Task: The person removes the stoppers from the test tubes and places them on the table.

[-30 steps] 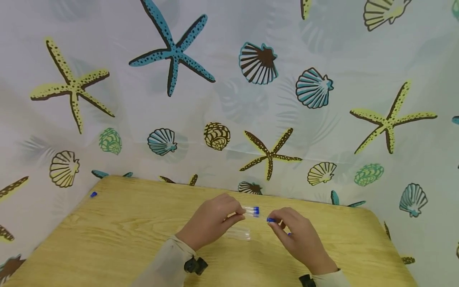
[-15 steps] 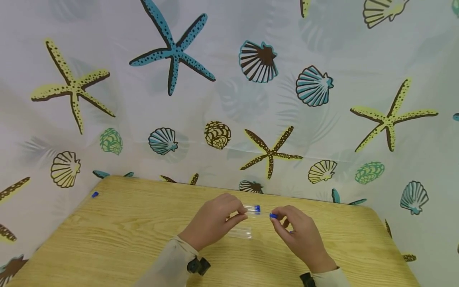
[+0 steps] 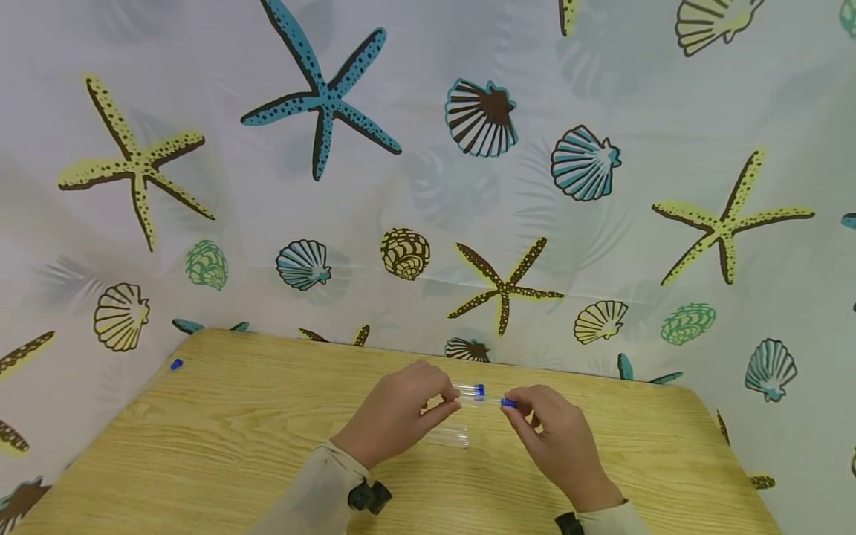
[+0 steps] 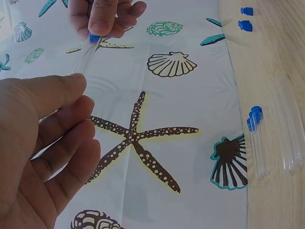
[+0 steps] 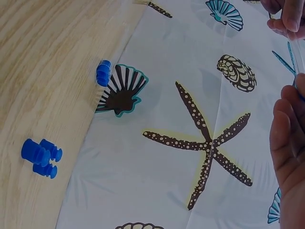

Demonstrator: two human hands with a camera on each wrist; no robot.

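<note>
A thin clear test tube [image 4: 86, 61] spans the space between my two hands, raised above the table. My left hand [image 3: 401, 405] pinches its body between thumb and forefinger, the other fingers loosely bent. At its far end my right hand [image 3: 558, 438] pinches a blue stopper [image 3: 509, 403] with thumb and fingertips. The stopper meets the tube's mouth in the left wrist view; how deep it sits cannot be told. Just beyond the left fingertips lie capped tubes [image 4: 258, 145] with blue stoppers. Uncapped clear tubes [image 3: 449, 434] rest nearer to me.
Several loose blue stoppers [image 5: 35, 152] lie on the wooden table [image 3: 234, 423], hidden behind my right hand in the head view. One more blue stopper [image 3: 177, 364] is at the far left corner. A shell-and-starfish patterned cloth [image 3: 428, 186] hangs around the table's back and sides.
My right hand has risen slightly and turned the blue stopper into line with the tube's end. My left hand has hardly moved. The stoppers and tubes on the table stay put.
</note>
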